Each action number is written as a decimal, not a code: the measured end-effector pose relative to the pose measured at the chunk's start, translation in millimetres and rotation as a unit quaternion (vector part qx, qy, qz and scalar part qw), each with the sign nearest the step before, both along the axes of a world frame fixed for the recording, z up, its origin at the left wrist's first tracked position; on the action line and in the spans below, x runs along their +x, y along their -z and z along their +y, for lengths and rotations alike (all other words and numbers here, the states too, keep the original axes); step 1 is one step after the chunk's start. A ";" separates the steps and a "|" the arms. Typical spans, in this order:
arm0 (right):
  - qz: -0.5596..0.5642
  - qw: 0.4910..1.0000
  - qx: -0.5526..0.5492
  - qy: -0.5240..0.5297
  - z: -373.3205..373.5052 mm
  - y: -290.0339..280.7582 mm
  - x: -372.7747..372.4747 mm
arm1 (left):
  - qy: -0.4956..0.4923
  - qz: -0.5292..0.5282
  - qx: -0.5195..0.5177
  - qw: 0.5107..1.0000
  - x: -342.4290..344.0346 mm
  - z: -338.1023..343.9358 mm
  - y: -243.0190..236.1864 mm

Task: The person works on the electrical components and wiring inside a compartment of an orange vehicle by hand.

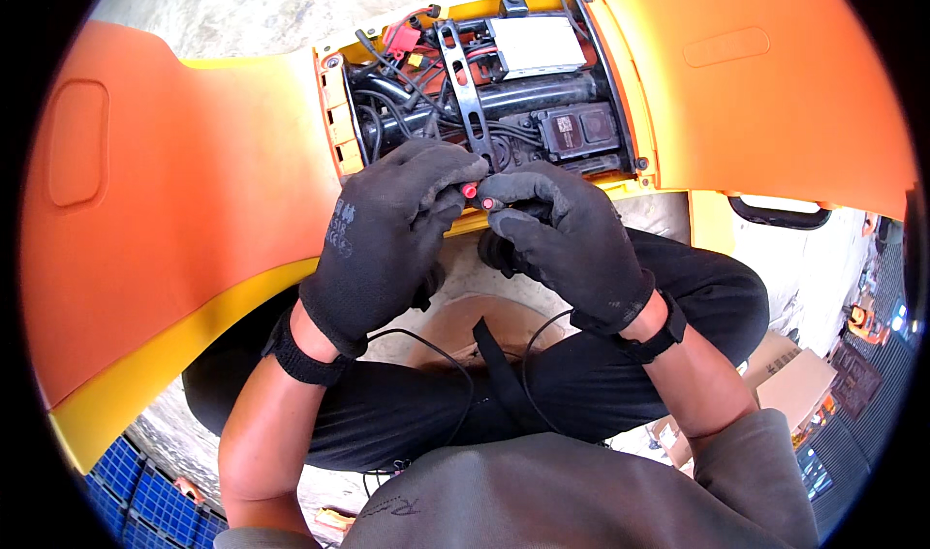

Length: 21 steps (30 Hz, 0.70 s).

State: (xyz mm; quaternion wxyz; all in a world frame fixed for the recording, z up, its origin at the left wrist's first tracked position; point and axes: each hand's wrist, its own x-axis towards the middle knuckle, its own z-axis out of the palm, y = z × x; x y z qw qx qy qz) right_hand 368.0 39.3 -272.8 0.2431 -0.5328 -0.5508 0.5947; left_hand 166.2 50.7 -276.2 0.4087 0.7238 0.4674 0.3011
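My left hand (373,244), in a black work glove, pinches a small cable connector with a red round end (470,191). Facing it, a second small connector with a pinkish-red tip (489,203) sits between the thumb and fingers of my gloved right hand (581,244). The two ends are close together but apart. Both hands are at the near edge of an open compartment in an orange and yellow machine body (213,162). Inside it lie black cables (383,108), a slotted metal bracket (463,89), a silver box (538,45) and a black module (581,130).
Orange panels flank the compartment, the right one (765,75) rising high. A red plastic piece (401,41) lies among the wires. My crossed legs (407,394) are close below my hands. A cardboard box (794,384) is at right, blue crates (145,496) at lower left.
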 end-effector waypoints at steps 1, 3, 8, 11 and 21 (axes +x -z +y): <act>-0.006 1.000 -0.001 -0.004 -0.4 -0.1 -0.3 | -0.002 0.002 0.001 1.000 -0.2 -0.6 -0.5; -0.009 1.000 -0.001 -0.008 -0.8 -1.0 -1.4 | -0.007 0.006 0.004 1.000 0.0 -1.5 -1.9; -0.018 0.999 0.035 -0.019 0.1 -3.0 -2.3 | -0.008 -0.007 -0.005 1.000 -1.0 -2.0 0.0; -0.019 0.999 0.040 -0.019 0.4 -4.5 -3.3 | -0.012 -0.009 -0.007 1.000 -0.4 -2.5 -1.0; -0.031 0.996 0.085 -0.026 0.5 -6.6 -3.1 | -0.003 0.003 -0.010 1.000 -0.2 -2.6 -0.8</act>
